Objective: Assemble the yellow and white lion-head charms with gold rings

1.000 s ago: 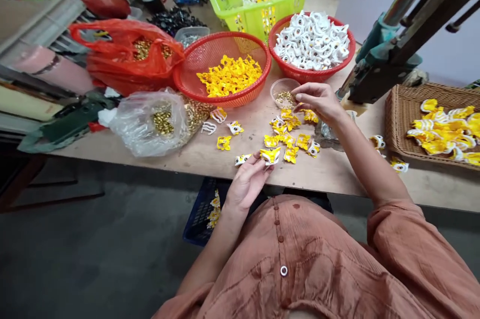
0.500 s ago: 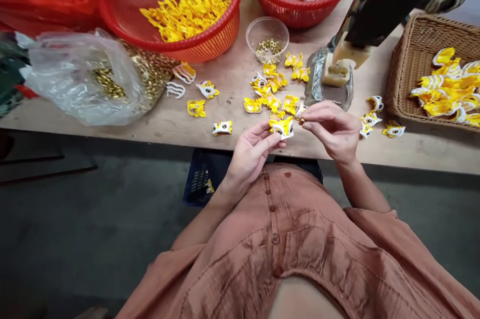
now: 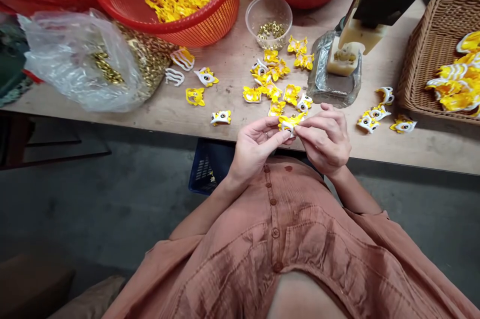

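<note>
My left hand (image 3: pixel 257 146) is closed around the left side of a small yellow-and-white plastic animal-head piece (image 3: pixel 288 123) with painted eyes. The thumb presses its lower face. My right hand (image 3: pixel 325 140) has thumb and fingertips pinched together against the right side of that piece. Whatever is between the right fingertips is hidden. Just beyond the hands lies a cluster of loose yellow parts (image 3: pixel 272 91) and eyed pieces, with one eyed piece (image 3: pixel 304 104) close to my right fingers.
A clear tub of gold rings (image 3: pixel 270 34) stands behind the cluster. A hand press (image 3: pixel 342 61) is at right, beside finished-looking heads (image 3: pixel 369 124) and a wicker basket (image 3: pixel 416 44). Red baskets (image 3: pixel 221 21) and a plastic bag of gold parts (image 3: pixel 86 69) line the back and left.
My right hand has moved left; its fingertips, which pinched a tiny gold-coloured thing beside the head piece, now touch the piece. The view has also shifted a little.
</note>
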Demonstrator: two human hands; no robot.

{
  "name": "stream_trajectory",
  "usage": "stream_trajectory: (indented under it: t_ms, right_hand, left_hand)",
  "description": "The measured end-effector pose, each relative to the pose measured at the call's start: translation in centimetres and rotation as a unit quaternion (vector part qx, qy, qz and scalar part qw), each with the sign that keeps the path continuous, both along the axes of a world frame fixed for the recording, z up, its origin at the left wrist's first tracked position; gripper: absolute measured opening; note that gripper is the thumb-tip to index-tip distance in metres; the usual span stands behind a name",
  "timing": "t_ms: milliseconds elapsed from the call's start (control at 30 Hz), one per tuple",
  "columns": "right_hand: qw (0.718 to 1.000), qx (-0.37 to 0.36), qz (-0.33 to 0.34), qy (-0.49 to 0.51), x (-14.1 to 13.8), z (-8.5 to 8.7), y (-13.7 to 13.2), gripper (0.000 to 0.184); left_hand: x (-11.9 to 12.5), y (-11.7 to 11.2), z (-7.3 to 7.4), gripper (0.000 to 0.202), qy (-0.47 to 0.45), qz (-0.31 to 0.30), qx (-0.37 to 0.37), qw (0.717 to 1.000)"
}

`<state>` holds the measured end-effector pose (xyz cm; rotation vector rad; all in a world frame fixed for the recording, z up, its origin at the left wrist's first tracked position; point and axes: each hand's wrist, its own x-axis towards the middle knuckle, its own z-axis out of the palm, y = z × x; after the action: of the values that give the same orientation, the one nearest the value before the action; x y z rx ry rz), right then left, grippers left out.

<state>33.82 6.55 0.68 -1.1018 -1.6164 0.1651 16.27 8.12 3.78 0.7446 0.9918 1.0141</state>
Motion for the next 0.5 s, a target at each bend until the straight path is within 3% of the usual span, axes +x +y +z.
stream_trajectory:
  t_ms: [133, 500]
  right_hand:
    - [1.000, 0.011, 0.003, -0.001, 0.2, -0.5, -0.1, 0.037]
    - [0.996, -0.040, 0.039, 0.072, -0.3, 0.5, -0.4, 0.034]
  left_hand:
    - [0.0, -0.1, 0.3, 0.040, 0.005, -0.026, -0.007, 1.000]
    - [0.3, -0.2, 1.5, 0.032, 0.018, -0.044, 0.010, 0.999]
